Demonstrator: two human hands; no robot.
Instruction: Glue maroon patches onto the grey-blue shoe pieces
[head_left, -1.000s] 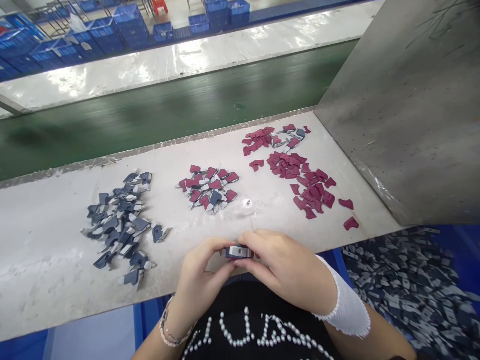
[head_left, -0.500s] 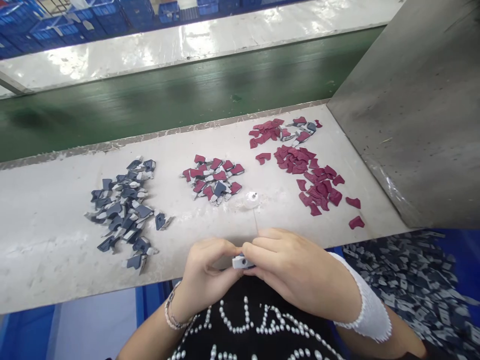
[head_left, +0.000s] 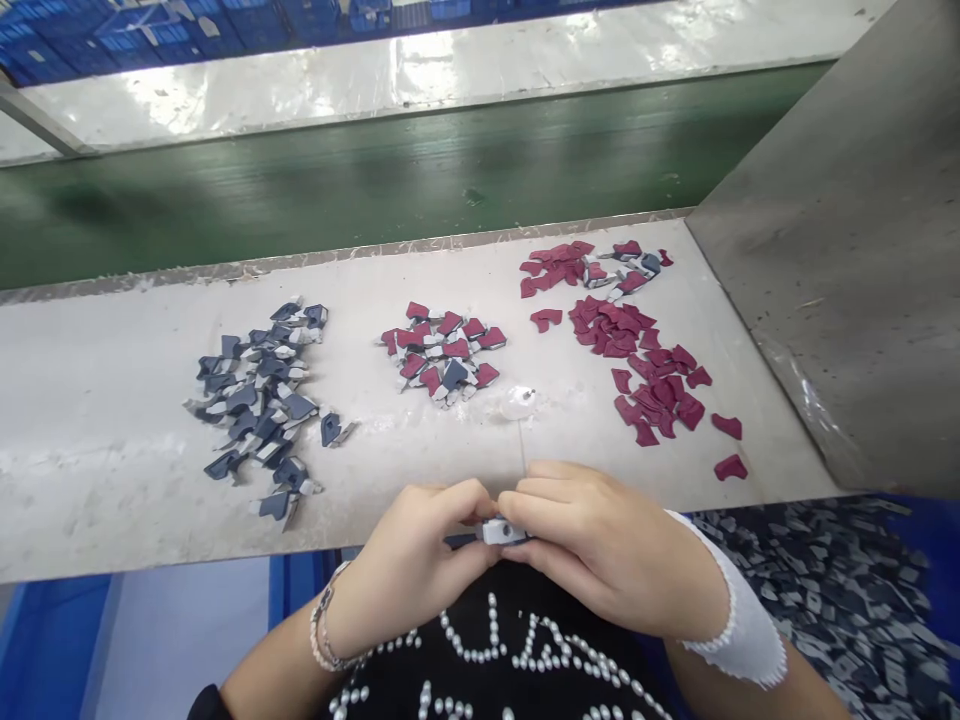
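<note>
Both hands meet at the table's front edge, close to my body. Between their fingertips sits a small grey-and-navy plastic part [head_left: 501, 531] with a dark hole in its face. My left hand [head_left: 431, 545] pinches its left side between thumb and fingers; my right hand [head_left: 592, 535] grips the right side, covering much of it. Beyond them lies a pile of grey parts with maroon tops [head_left: 442, 350]. Loose maroon pieces [head_left: 660, 395] spread to the right, and a pile of navy-and-grey parts [head_left: 259, 395] lies to the left.
A white disc with a small pin [head_left: 521, 402] is on the pale tabletop [head_left: 90, 440]. A metal panel [head_left: 847, 250] rises on the right. Below it, a blue bin holds many grey parts [head_left: 817, 590]. Blue crates [head_left: 247, 25] stand behind the green strip [head_left: 375, 180].
The camera view has shifted, so the table and piles appear a little farther right. Both hands still hold the small part together at the table edge.
</note>
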